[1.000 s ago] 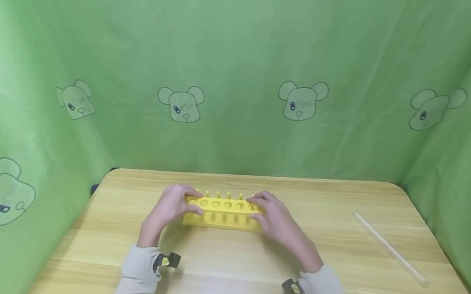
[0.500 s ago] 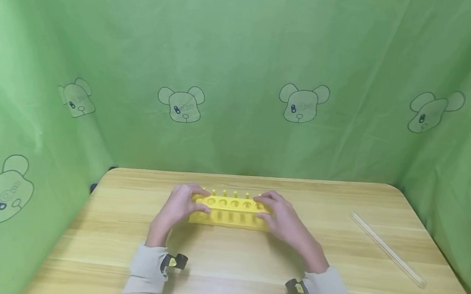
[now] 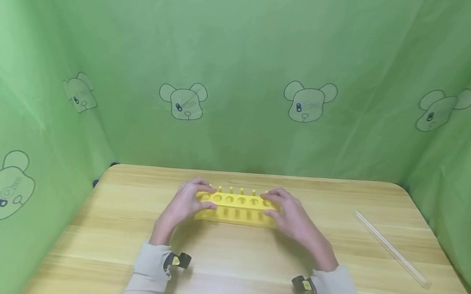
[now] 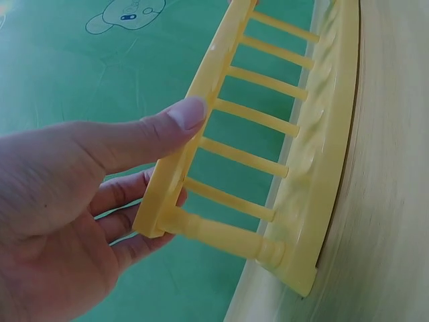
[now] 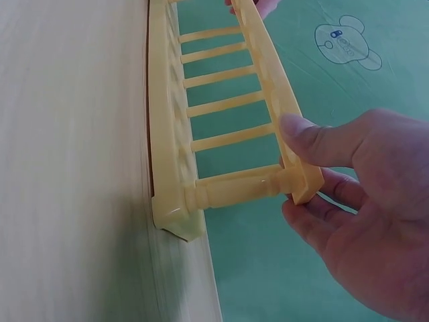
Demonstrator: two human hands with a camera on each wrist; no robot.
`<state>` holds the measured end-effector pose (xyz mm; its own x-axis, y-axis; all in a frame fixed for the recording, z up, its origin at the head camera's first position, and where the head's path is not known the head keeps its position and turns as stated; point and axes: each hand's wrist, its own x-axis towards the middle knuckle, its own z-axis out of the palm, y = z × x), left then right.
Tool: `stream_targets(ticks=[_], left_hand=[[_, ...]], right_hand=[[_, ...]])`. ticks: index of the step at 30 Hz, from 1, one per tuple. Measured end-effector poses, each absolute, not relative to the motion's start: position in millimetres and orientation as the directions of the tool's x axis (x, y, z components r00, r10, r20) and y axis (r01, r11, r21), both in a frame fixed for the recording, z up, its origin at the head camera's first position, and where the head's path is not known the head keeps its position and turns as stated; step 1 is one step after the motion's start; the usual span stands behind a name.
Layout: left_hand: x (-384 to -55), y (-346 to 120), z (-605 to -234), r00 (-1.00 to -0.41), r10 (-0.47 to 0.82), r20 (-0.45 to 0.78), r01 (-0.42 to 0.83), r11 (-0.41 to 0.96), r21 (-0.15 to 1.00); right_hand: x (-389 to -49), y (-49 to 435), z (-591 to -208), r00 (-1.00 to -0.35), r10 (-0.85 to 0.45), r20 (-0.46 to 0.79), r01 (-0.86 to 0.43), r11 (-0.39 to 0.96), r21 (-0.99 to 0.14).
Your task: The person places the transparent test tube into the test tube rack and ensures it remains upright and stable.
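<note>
A yellow test tube rack (image 3: 236,200) stands upright on the wooden table, its top bar pierced by a row of round holes and several pegs rising along its back. My left hand (image 3: 184,203) grips the left end of the top bar, thumb in front and fingers behind. At the other end, my right hand (image 3: 293,215) pinches the bar the same way. In the left wrist view the thumb (image 4: 164,127) presses the front of the bar. The right wrist view shows the rack's base (image 5: 171,134) at the tabletop.
A clear glass tube (image 3: 392,250) lies slantwise on the table (image 3: 227,270) to the right of the rack. Green curtains (image 3: 243,71) with bear-head drawings enclose the back and both sides. A small black wrist camera (image 3: 180,260) sits at the left cuff.
Both hands and the yellow rack have shifted a little to the right and slightly toward the back of the table. The grip stays the same, and the glass tube lies as before.
</note>
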<state>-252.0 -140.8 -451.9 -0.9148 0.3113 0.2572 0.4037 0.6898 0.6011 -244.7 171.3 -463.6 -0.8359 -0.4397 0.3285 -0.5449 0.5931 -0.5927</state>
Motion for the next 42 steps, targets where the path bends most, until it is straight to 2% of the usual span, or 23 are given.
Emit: stream_targets(ticks=[16,25,42], left_hand=[[-253.2,-123.8,-456.2,-0.9,0.327,0.29,0.437,0.68,0.589],[-254.9,-115.3,-463.3,-0.851,0.361,0.381,0.522,0.658,0.543],[-259.2,-110.1,-471.1,-0.826,0.348,0.444,0.558,0.625,0.547]], right_hand=[[-247.7,187.4,-462.0,-0.857,-0.424,0.293,-0.509,0.608,-0.609],[-249.7,193.7,-462.3,-0.866,-0.409,0.287,-0.495,0.629,-0.6],[-248.4,198.8,-459.0,-0.863,-0.414,0.289,-0.501,0.628,-0.595]])
